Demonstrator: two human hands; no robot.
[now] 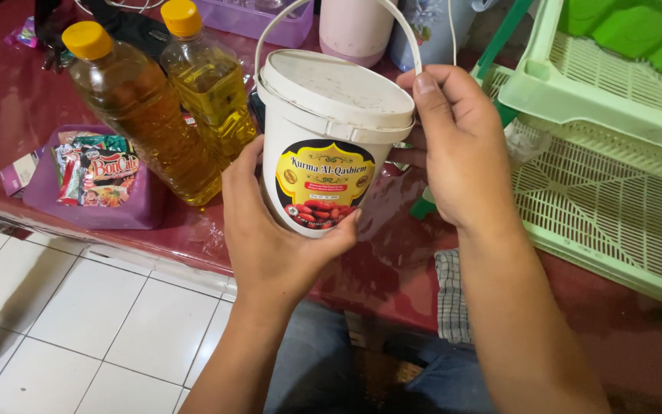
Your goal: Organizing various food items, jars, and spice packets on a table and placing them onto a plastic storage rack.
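- Left hand [281, 230] nearest, wrapped under and around the lower side of a white round plastic tub with lid and wire-thin white handle [323, 146], fingers clamped on it.
- Right hand [453, 146] closed on the tub's rim and lid edge.
- Tub held tilted above the dark red glossy table [392, 268].
- Two yellow-capped clear oil bottles [170, 115] just beside, left.
- Pale green slatted plastic rack [599, 176] to the right.

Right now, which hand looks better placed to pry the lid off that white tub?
Probably the right hand: its fingers rest at the lid rim, beside the handle. The left hand cups the white tub from below, carrying it, so it seems committed to holding.
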